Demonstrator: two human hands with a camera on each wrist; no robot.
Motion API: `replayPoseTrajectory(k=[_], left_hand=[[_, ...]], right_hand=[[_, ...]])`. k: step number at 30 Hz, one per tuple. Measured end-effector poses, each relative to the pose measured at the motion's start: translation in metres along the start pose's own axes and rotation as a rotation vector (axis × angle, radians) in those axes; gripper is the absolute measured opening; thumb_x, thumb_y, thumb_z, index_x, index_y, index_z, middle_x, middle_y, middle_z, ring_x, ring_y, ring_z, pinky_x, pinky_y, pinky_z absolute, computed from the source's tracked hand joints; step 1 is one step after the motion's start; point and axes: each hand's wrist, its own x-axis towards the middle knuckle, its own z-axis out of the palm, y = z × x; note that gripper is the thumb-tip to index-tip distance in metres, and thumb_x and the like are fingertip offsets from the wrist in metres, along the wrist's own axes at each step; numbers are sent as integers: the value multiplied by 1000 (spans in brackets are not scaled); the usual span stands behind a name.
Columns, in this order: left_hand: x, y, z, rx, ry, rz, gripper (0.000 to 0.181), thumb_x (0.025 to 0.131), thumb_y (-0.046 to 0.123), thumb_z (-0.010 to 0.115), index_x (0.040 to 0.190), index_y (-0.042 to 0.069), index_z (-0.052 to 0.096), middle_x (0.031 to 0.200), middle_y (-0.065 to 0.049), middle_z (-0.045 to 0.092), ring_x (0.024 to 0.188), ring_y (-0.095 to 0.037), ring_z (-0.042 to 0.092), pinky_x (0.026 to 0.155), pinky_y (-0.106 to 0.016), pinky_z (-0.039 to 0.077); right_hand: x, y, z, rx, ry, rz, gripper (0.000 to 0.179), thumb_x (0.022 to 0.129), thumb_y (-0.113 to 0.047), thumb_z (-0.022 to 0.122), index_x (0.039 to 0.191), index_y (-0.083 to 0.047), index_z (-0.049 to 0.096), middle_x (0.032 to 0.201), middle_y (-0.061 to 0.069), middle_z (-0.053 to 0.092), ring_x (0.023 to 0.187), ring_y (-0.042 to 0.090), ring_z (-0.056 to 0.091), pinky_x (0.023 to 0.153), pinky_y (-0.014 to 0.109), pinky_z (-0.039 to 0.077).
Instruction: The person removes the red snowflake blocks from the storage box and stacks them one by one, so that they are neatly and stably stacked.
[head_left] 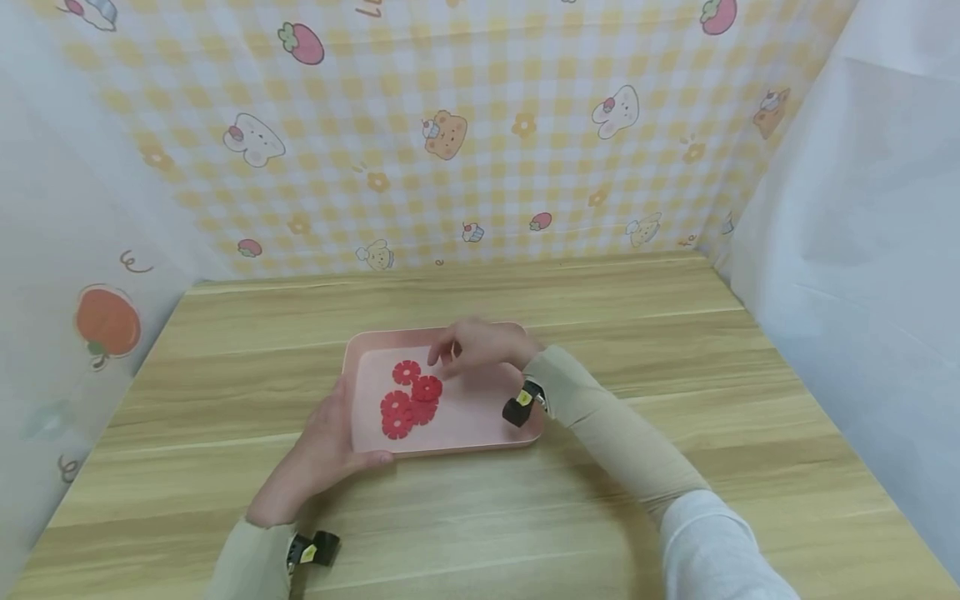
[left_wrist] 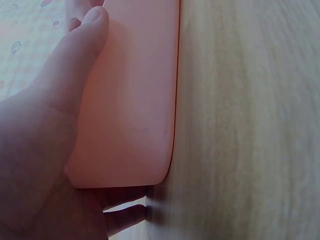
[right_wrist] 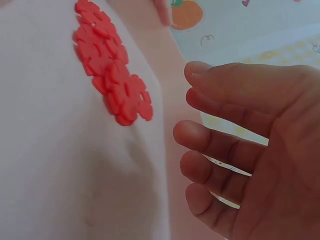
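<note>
We see the right hand (right_wrist: 285, 160) with fingers loosely bent, apart from the red notched discs (right_wrist: 102, 55), which overlap in a cluster on the tray's (right_wrist: 45, 155) pale floor. Above, we glimpse the left hand (right_wrist: 161, 11) beside cloth (right_wrist: 235, 30) with an orange print.

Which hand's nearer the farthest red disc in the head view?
Right. The right hand hovers just right of the disc; the left hand grips the pink tray at its near-left corner.
</note>
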Motion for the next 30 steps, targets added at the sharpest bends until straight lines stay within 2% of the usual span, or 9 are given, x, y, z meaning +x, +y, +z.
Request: replayPoseTrajectory(k=[4, 8, 13, 21, 30], left_hand=[[0, -1, 0, 4, -4, -12, 120, 58, 43, 89, 146, 4, 17, 130, -17, 45, 114, -32, 48, 89, -55, 50], [0, 1, -1, 4, -14, -29, 120, 59, 43, 89, 146, 4, 16, 131, -17, 44, 116, -33, 47, 89, -56, 50], [-2, 4, -2, 17, -25, -53, 119, 60, 43, 88, 146, 3, 16, 132, -19, 43, 117, -35, 46, 91, -58, 48], [-1, 3, -2, 18, -30, -48, 120, 60, 43, 88, 146, 3, 16, 133, -18, 43, 117, -33, 46, 92, -57, 48], [-2, 2, 0, 13, -42, -77, 122, 59, 43, 89, 147, 3, 14, 133, -18, 42, 118, -34, 44, 92, -57, 48]], right_hand=[[7, 0, 7, 27, -35, 31, 26, 84, -15, 71, 110, -18, 69, 87, -2, 62, 83, 15, 55, 72, 25, 47], [13, 1, 15, 8, -32, 61, 29, 81, -16, 76, 109, -22, 68, 91, -4, 61, 87, 15, 54, 75, 24, 48], [17, 2, 21, -35, -39, 58, 32, 81, -16, 76, 111, -21, 67, 97, -2, 59, 92, 14, 52, 80, 23, 47], [22, 2, 25, -84, -44, 56, 38, 79, -18, 77, 115, -23, 64, 95, -4, 57, 89, 13, 52, 76, 22, 46], [28, -1, 32, -140, -39, 65, 42, 77, -18, 80, 115, -22, 63, 100, -5, 58, 93, 13, 52, 79, 21, 47]])
